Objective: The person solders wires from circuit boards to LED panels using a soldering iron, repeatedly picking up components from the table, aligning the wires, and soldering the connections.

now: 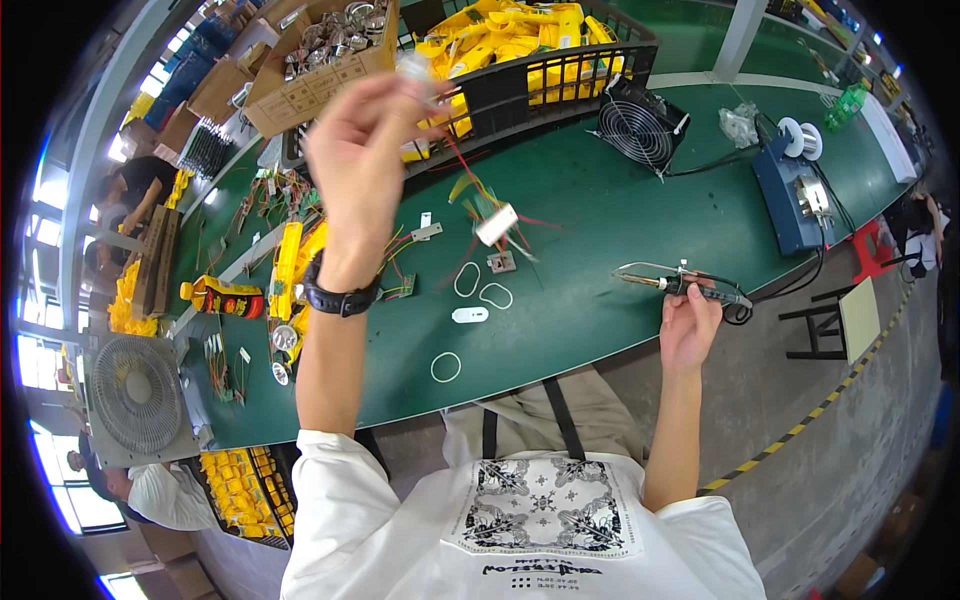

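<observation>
My left hand (358, 150) is raised in front of the black crate, smeared by motion, its fingers closed on a shiny, pale rounded piece (414, 68) too blurred to name. Below it, a red wire runs down towards a white rectangular block (496, 225) with several coloured wires, lying on the green table (570, 290). A small metal-looking square part (501, 262) sits just beneath that block. Near the table's front edge, my right hand (690, 325) grips a soldering iron (680, 284), its tip pointing left. Pale rings (446, 368) and a white oval plate (470, 315) lie between my arms.
A black crate (560, 80) of yellow housings and a carton (320, 85) of silvery parts stand at the back. Right of them are a black fan (640, 130) and a blue soldering station (785, 200). Yellow lamp housings (286, 270), wired boards and a bottle (222, 297) lie left.
</observation>
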